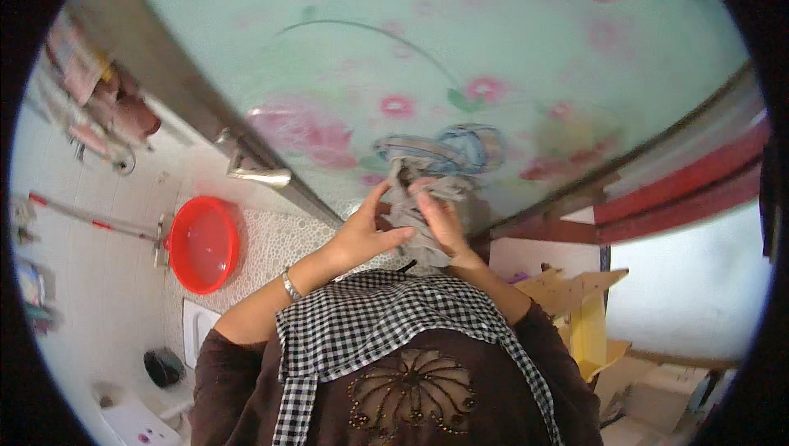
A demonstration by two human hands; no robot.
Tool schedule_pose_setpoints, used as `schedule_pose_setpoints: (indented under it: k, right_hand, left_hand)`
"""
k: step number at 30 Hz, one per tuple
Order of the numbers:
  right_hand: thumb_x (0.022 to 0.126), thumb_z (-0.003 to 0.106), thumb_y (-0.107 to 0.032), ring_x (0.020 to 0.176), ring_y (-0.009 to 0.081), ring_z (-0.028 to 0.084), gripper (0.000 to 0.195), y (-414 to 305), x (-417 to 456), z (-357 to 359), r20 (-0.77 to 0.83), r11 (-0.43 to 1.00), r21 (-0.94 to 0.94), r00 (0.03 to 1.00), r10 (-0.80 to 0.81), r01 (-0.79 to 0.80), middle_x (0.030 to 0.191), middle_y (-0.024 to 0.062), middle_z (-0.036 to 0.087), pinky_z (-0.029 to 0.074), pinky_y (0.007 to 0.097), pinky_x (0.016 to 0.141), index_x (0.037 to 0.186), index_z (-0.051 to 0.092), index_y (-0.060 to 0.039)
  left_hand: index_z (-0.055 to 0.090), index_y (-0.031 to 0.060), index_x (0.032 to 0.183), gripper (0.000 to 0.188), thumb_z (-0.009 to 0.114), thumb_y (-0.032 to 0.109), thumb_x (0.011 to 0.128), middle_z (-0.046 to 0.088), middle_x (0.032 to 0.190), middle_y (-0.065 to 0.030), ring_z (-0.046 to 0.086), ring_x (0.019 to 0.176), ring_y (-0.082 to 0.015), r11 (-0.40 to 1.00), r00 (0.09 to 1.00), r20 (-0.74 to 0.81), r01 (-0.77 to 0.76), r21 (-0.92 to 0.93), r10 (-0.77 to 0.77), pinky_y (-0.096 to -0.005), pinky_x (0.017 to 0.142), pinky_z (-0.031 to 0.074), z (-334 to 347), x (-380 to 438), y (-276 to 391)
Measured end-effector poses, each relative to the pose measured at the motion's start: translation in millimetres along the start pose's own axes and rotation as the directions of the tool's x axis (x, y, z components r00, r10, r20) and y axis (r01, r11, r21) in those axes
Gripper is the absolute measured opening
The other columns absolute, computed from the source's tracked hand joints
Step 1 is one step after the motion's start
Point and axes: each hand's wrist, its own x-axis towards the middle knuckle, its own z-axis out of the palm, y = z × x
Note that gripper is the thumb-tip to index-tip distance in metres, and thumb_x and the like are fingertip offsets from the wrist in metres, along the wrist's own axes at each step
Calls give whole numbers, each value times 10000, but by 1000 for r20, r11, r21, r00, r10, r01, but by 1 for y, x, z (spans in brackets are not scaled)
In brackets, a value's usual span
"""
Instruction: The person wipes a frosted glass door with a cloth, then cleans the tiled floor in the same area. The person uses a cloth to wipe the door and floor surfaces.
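Note:
A crumpled grey cloth (419, 224) is held between my two hands in front of the checked apron (370, 323). My left hand (363, 230) has its fingers and thumb around the cloth's left side. At the cloth's right side, my right hand (441, 218) grips it with the fingers pointing up. Just beyond the cloth lies a blue and white striped item (468, 150), blurred, on or against a pale green glass door panel (370, 64) with pink flowers; I cannot tell whether it touches my hands.
At left are the door's metal handle (259, 175), a red plastic basin (203, 246), a long-handled tool (92, 221) with red parts, a squat toilet (198, 329) and a dark bucket (164, 367). Opened cardboard (579, 298) stands at right, below a red band (684, 181).

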Motion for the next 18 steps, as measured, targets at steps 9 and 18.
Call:
schedule_pose_setpoints:
  k: [9,18]
  right_hand:
    - [969,567,-223,1156,190,552,361,23,-30,-35,-83,992,124,996,15,-4,1213,83,619,450,392,991,1288,553,-53]
    - [974,561,-254,1223,310,519,458,142,-123,-60,-525,730,683,696,491,0,1306,101,534,433,555,1033,1367,410,-74]
  left_hand:
    - [490,29,1280,463,625,-35,842,600,1102,-52,575,998,-127,1000,979,202,-3,20,-1,-281,888,479,-8,24,-16]
    - [566,26,1236,518,450,-86,743,506,1221,-85,541,1158,-205,953,821,485,259,154,-302,-321,921,508,-5,58,-46]
